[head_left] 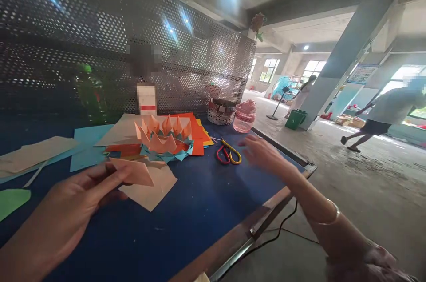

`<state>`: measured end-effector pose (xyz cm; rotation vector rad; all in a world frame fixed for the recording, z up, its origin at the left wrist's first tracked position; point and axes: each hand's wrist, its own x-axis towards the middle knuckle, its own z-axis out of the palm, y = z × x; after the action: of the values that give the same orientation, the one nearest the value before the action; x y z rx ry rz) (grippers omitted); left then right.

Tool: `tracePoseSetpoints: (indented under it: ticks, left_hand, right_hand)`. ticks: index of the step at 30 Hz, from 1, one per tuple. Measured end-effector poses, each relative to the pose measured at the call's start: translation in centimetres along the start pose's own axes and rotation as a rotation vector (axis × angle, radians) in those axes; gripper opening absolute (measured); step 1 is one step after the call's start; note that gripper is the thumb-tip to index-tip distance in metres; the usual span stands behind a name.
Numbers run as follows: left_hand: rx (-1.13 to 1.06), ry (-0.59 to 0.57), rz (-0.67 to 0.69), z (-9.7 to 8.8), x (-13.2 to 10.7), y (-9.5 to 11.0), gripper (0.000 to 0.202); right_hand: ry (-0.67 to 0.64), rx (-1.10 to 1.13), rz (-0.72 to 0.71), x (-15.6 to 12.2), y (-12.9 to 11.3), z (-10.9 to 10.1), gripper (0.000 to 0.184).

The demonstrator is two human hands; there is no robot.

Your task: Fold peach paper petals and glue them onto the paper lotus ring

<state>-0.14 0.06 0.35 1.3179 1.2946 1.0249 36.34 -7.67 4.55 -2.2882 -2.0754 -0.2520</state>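
Observation:
My left hand (pixel 80 197) pinches a small folded piece of peach paper (pixel 136 172) between thumb and fingers. Below and behind it, a flat peach sheet (pixel 156 188) lies on the blue tabletop (pixel 199 220). Beyond that sits a folded-paper flower (pixel 166 145) with pointed peach petals and a light-blue outer ring. Blurred by motion, my right hand (pixel 262 153) hovers above the table's right side with its fingers loosely apart and nothing visible in them. Scissors (pixel 229 154) with one red and one yellow handle lie just left of it, apart from the fingers.
Orange paper (pixel 197 133) and light-blue sheets (pixel 88 146) lie around the flower. A round metal container (pixel 221 113) and a pink bottle (pixel 245 117) stand at the back right. A perforated metal panel (pixel 186 60) borders the table's far side. Two people are farther off at right.

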Motion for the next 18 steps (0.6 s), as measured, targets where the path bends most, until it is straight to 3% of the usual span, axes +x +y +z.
tracePoseSetpoints:
  ticks: [3, 6, 9, 12, 18]
  left_hand:
    - [-0.086, -0.043, -0.087, 0.1, 0.1, -0.3, 0.05]
    - [-0.078, -0.037, -0.077, -0.1, 0.4, -0.7, 0.048]
    - [-0.061, -0.094, -0.026, -0.4, 0.8, -1.2, 0.042]
    - [-0.078, -0.056, -0.042, -0.6, 0.9, -1.2, 0.041]
    - [-0.085, -0.029, -0.079, -0.2, -0.5, 0.9, 0.027]
  right_hand:
    - [-0.05, -0.103, 0.226, -1.3, 6.1, 1.4, 0.031]
    - [-0.121, -0.108, 0.303, -2.2, 9.4, 3.1, 0.042]
    - [-0.122, -0.068, 0.319, -2.1, 10.1, 4.5, 0.052]
    - [-0.058, -0.015, 0.352, -1.3, 9.7, 5.4, 0.06]
    - [0.173, 0.129, 0.449, -1.3, 8.8, 5.8, 0.039]
